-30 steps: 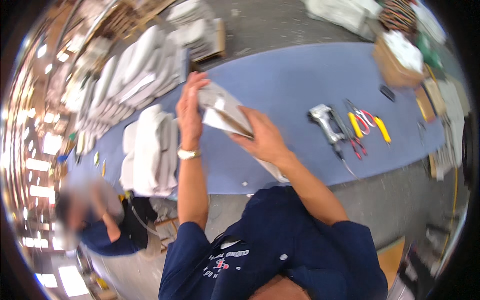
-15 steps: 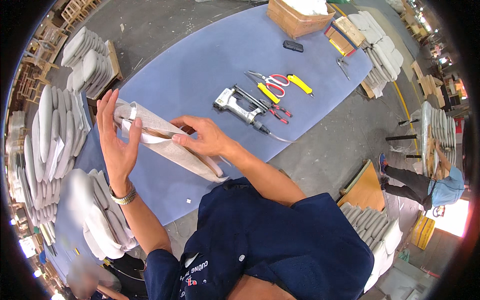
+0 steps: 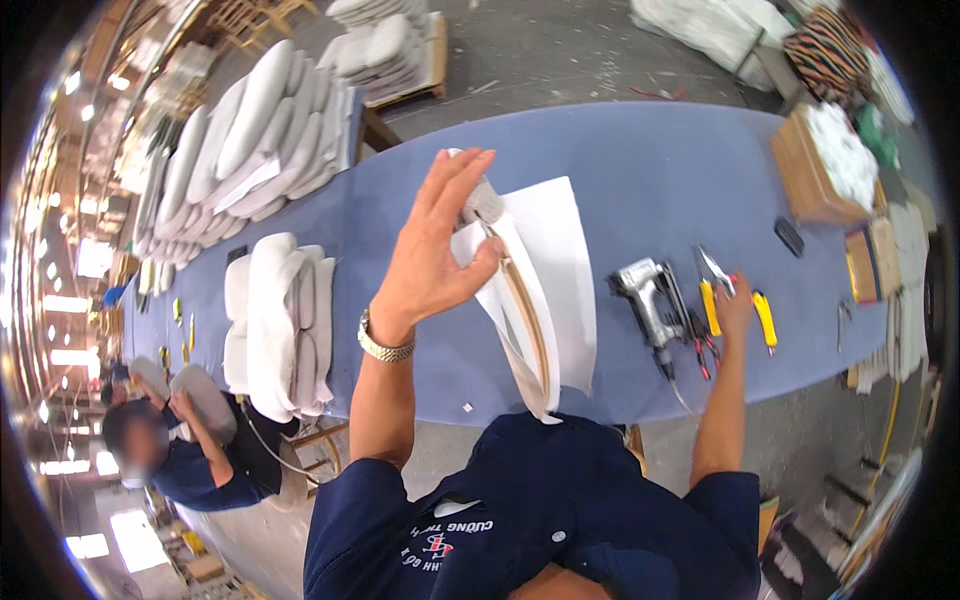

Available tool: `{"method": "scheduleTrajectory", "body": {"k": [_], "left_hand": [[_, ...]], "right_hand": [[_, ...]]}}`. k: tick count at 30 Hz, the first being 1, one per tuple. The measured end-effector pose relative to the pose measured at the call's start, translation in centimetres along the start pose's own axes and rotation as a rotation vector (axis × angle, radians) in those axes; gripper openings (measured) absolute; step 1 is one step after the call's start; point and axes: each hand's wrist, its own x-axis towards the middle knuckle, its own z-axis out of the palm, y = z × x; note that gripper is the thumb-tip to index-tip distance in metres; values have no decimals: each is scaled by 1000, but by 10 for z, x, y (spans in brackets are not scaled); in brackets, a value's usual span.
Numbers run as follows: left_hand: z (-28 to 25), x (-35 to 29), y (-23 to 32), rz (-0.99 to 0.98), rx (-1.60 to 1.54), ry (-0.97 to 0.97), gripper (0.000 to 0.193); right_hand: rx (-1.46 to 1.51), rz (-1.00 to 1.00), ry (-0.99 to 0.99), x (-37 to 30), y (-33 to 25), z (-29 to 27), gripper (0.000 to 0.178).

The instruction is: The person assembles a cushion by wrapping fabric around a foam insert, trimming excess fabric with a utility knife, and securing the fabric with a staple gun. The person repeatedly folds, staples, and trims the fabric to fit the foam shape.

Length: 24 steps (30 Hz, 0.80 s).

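Observation:
A seat pad (image 3: 527, 320) in grey fabric, with a strip of bare wood showing along its edge, stands tilted on its side in front of me. My left hand (image 3: 435, 245) grips its upper end between thumb and fingers. A white sheet (image 3: 560, 260) spreads out beside the pad's right face. Over to the right, my right hand (image 3: 735, 305) is closed over the red handles of a pair of scissors (image 3: 712, 266), whose blades point away from me. Just left of that hand lie a silver staple gun (image 3: 650, 305) with an air hose and red-handled pliers (image 3: 704, 352).
A yellow-handled tool (image 3: 765, 320) lies right of the scissors, with a black case (image 3: 789, 237) beyond. Cardboard boxes (image 3: 815, 175) stand at the table's right end. Grey pads (image 3: 285, 320) are stacked at left, more behind. A co-worker (image 3: 200, 440) sits at lower left.
My right hand has left the seat pad and reached right to the scissors. The left hand still holds the pad, now more upright with the white sheet spread out. The view has turned left.

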Motion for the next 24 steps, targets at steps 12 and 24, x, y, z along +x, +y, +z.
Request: {"method": "scheduleTrajectory", "body": {"k": [12, 24], "left_hand": [[-18, -10, 1, -198, 52, -13, 78], [-22, -34, 11, -69, 21, 21, 79]], "right_hand": [[-41, 111, -84, -4, 19, -38, 64], [1072, -377, -846, -176, -320, -130, 55]]}}
